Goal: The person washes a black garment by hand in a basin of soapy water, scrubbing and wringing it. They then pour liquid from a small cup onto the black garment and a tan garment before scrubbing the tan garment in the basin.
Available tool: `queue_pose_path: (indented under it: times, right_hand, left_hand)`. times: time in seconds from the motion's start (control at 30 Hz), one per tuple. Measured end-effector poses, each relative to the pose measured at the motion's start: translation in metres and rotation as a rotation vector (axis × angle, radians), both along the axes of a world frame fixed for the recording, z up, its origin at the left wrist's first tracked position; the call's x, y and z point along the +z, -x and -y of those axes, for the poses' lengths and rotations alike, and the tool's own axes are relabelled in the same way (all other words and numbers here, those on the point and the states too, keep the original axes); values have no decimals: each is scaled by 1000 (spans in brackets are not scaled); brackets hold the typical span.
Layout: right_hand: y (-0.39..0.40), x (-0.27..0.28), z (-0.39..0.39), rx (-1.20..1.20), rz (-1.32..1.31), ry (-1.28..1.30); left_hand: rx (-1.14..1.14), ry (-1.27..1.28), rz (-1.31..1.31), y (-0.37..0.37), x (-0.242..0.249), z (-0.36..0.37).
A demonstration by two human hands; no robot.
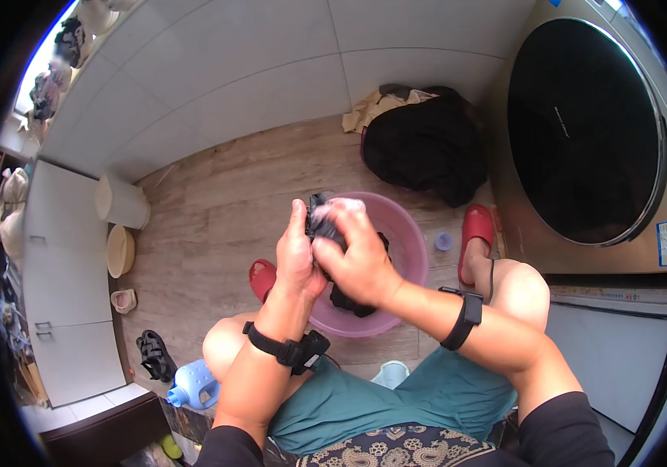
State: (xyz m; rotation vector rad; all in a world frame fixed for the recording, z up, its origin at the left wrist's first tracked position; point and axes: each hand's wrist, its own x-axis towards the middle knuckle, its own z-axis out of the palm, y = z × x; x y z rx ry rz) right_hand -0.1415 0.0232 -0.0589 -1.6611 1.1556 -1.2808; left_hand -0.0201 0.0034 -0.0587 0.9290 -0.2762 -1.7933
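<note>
A small wet black cloth is pressed between my two hands above the pink basin. My left hand holds it from the left side, thumb pointing up; its other fingers are mostly hidden. Curled over the cloth from the right, my right hand has whitish suds on its knuckles. The cloth's exact kind cannot be made out. More dark cloth lies in the basin below, partly covered by my hands and forearms.
Black clothing is heaped by the wall. A front-loading washer stands at right, with a small purple cap on the floor nearby. A blue bottle, black sandals and a white bin are at left.
</note>
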Motion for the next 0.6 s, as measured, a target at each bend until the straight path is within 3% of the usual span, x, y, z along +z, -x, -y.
queue_pose_path:
  times: [0.17,0.23,0.27,0.37,0.47,0.53,0.57,0.6]
  right_hand:
    - [0,-2,-9,24,-218,298]
    - [11,1,9,30,-236,253]
    - [10,3,18,-14,-175,176]
    - [26,11,60,-179,174,-588]
    - [19,20,43,-199,178,-334]
    - [8,21,15,-94,-43,134]
    - [6,23,5,26,-138,321]
    - [8,21,7,53,-185,342]
  left_hand:
    - [-102,64,-224,-16,-18,1]
    - [61,-50,-17,10,-16,-4]
    - [22,2,-39,11,-14,-7]
    - [-54,-18,159,41,15,-24]
    - [-9,-47,88,25,4,-8]
    - [70,-97,-42,4,-6,10]
    - [-138,52,-151,-35,-56,22]
    - [-160,27,-224,-28,-41,20]
